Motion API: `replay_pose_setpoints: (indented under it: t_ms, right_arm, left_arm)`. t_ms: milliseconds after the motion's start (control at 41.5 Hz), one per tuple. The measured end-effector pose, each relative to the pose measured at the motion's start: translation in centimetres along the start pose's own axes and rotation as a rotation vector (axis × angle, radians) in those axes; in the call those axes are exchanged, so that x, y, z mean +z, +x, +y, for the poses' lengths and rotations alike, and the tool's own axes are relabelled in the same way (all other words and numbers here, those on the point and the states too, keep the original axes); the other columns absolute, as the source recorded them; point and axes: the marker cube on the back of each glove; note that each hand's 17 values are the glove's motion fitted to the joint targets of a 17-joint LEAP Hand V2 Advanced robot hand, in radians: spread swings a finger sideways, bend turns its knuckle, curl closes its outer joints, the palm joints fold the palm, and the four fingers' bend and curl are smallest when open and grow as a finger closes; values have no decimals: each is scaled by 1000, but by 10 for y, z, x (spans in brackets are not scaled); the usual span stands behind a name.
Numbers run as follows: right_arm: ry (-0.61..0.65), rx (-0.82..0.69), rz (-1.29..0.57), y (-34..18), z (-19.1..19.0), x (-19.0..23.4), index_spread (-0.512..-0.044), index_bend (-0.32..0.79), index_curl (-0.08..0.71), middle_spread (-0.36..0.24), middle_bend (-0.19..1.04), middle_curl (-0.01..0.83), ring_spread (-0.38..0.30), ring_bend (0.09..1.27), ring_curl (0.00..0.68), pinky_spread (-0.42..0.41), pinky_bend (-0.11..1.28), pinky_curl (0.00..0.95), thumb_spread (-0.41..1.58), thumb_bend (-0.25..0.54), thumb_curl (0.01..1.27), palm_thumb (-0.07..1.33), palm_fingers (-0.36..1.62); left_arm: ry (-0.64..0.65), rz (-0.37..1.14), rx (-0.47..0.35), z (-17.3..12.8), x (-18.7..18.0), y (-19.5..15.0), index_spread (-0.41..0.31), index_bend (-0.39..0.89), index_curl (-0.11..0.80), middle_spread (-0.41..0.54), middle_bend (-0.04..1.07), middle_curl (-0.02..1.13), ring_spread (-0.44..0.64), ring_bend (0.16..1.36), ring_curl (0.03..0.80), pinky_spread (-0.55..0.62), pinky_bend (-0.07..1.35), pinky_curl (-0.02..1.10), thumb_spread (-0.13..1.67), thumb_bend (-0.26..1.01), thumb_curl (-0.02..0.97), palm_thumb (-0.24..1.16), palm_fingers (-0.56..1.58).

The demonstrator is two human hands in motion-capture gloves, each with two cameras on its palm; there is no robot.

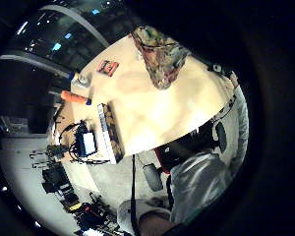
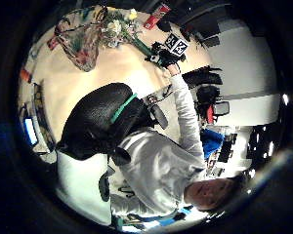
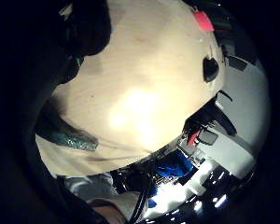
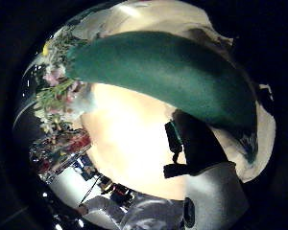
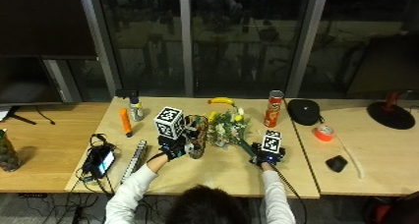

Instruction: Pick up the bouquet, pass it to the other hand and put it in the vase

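In the outside view the bouquet, pale and yellow flowers on a green wrapped stem, slants across the table. Its blooms are beside the patterned glass vase. My right hand grips the low end of the stem. That green stem fills the right thumb side palm view, with the flowers beyond. My left hand hovers just left of the vase and holds nothing. Its palm views show the vase standing apart on the table, with the bouquet and my right hand past the vase.
An orange tube and a spray bottle stand at the back left, a banana and a red can behind the flowers. A device with cables and a long strip lie left. An orange tape roll lies right.
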Motion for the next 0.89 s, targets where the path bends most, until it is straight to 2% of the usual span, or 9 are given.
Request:
replay_pose_setpoints:
  t_ms: [72,289,361,554,650,699,747,819,891]
  right_arm:
    - [25,-37,-19,-4,-2,1,-196,58,90,-25,311,405,-69,714,374,53,717,358,1057,-17,379,652,629]
    - [-86,53,22,1,4,8,-297,160,158,-45,270,403,-105,618,363,53,633,341,1052,-16,376,717,653]
    - [48,-2,4,-6,-2,6,-312,171,181,-50,240,399,-110,593,362,53,609,337,1055,-13,372,730,666]
    - [239,-77,-21,-17,-8,-2,-236,276,278,-60,211,399,-118,470,339,28,500,313,1185,68,402,886,846]
    - [253,-71,-67,-15,-12,-3,-233,50,231,-120,332,442,-167,623,375,-131,569,326,1185,74,425,925,1249]
    - [279,-50,-79,-14,-14,-1,-236,43,226,-136,395,474,-179,697,408,-161,634,362,1193,73,431,935,1331]
    - [343,-20,-92,-13,-16,-2,-233,66,230,-148,431,493,-183,737,431,-185,663,380,1196,69,436,941,1301]
    - [468,22,-147,-10,-20,-6,-238,247,291,-161,590,553,-189,829,480,-194,648,404,1173,28,409,906,1545]
    - [540,37,-255,-8,-20,-14,-235,317,329,-165,672,586,-190,877,509,-204,659,426,1150,-4,397,883,1534]
  left_arm:
    - [2,-1,-2,1,-1,1,19,157,314,383,180,256,533,539,237,452,553,329,1042,-22,284,259,12]
    - [-1,6,5,-2,4,1,20,157,316,383,179,259,533,538,240,452,553,331,1046,-23,284,263,11]
    - [-8,-1,0,-2,2,0,20,156,316,383,182,263,533,537,240,452,551,331,1045,-21,286,267,13]
    - [-8,5,-13,-2,-1,-3,20,159,316,383,180,266,533,534,242,452,550,332,1044,-23,288,269,14]
    - [-7,7,-18,-1,-3,-4,20,158,316,379,179,268,533,533,243,452,549,333,1048,-23,288,271,14]
    - [-6,7,-21,-2,-2,-6,20,158,316,378,179,268,533,533,243,452,549,333,1049,-23,288,271,14]
    - [-6,6,-26,-2,-2,-8,20,158,316,378,179,269,534,533,243,452,549,333,1050,-23,289,271,14]
    - [-7,5,-39,-3,-3,-12,20,158,316,377,179,269,534,532,244,452,548,333,1051,-23,289,271,14]
    - [-4,11,-48,-4,-5,-14,20,158,316,376,178,270,534,532,245,452,548,334,1051,-23,289,271,14]
